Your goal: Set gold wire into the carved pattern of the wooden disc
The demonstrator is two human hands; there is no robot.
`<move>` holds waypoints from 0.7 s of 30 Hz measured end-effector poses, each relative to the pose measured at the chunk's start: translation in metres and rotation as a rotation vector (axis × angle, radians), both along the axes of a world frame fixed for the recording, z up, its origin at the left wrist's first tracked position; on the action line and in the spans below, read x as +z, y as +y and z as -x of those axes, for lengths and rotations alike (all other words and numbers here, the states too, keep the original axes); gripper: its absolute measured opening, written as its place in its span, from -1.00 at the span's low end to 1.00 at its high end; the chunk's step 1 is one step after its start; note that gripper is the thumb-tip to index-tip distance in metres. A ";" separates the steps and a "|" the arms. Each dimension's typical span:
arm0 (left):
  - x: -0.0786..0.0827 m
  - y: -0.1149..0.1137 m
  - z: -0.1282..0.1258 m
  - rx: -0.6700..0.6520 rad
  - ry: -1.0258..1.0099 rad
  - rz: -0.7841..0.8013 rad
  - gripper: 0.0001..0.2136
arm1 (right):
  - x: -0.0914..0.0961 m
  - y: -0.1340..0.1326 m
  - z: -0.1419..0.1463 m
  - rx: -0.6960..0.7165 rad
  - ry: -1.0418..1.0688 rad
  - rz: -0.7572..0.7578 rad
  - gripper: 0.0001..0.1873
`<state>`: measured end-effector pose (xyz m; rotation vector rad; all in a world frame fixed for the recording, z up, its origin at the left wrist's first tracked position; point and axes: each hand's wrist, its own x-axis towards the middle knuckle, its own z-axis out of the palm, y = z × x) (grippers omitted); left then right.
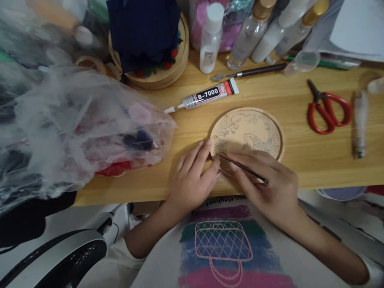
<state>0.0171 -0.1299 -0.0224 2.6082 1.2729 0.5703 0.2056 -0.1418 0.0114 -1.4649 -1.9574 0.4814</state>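
A round wooden disc [252,128] with a line-drawn bird lies near the front edge of the wooden table [300,160]. My left hand [192,180] rests flat with fingers stretched out, its fingertips pressing the disc's left rim. My right hand [267,186] lies over the disc's lower part, fingers pinched on a thin dark pointed tool [243,168]. The tool's tip touches the disc near my left fingertips.
A B-7000 glue tube [207,95] lies behind the disc. Red scissors [327,110] and a small roll [359,124] are at the right. A clear plastic bag of coloured pieces [75,128] fills the left. Bottles [211,38], a craft knife [249,73] and a round wooden box [162,76] stand at the back.
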 end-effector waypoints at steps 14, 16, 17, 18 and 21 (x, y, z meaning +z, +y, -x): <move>0.003 0.000 0.000 0.002 -0.009 0.020 -0.75 | -0.001 -0.001 0.008 -0.017 -0.010 -0.017 -0.80; 0.004 0.000 0.000 0.008 -0.009 0.015 -0.75 | -0.001 -0.002 0.011 -0.032 -0.014 -0.020 -0.81; 0.004 0.000 0.000 0.011 -0.005 0.010 -0.76 | -0.001 -0.003 0.012 -0.042 -0.017 -0.018 -0.81; 0.004 0.000 0.000 0.012 -0.002 0.007 -0.76 | -0.001 -0.004 0.014 -0.056 -0.019 -0.017 -0.80; 0.003 0.000 0.000 0.002 0.004 0.005 -0.76 | -0.001 -0.006 0.018 -0.106 -0.021 -0.009 -0.80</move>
